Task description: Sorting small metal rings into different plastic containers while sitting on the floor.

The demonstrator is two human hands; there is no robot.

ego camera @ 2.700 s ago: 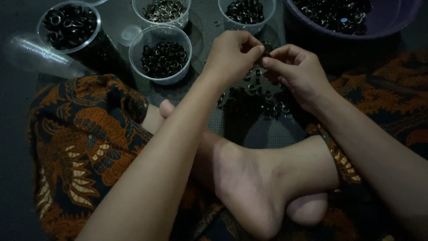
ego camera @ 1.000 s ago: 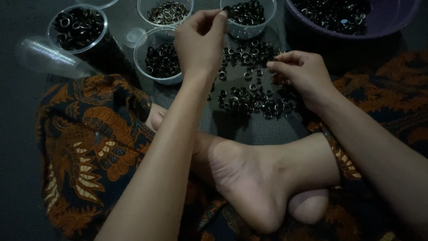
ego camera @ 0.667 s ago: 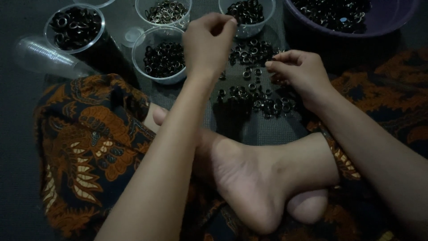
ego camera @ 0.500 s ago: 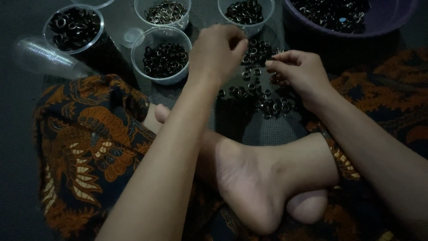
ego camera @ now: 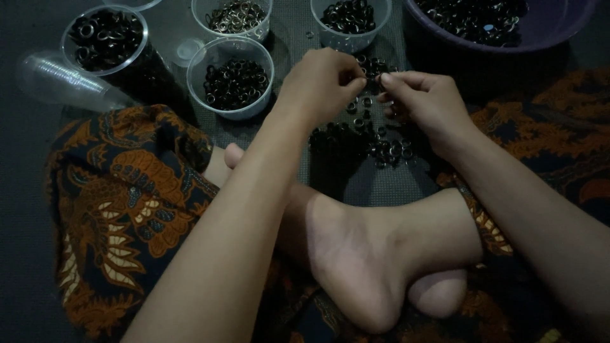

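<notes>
Dark woven mat (ego camera: 375, 184), scattered black rings (ego camera: 387, 149)

loose rings (ego camera: 362, 136) on the mat before the foot (ego camera: 375, 254), cups (ego camera: 232, 76) behind-left, basin (ego camera: 559, 32) behind-right

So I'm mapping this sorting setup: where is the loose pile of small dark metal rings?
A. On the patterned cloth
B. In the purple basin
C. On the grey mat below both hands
C: the loose pile of small dark metal rings lies on the grey mat, under the left hand and right hand.
</notes>
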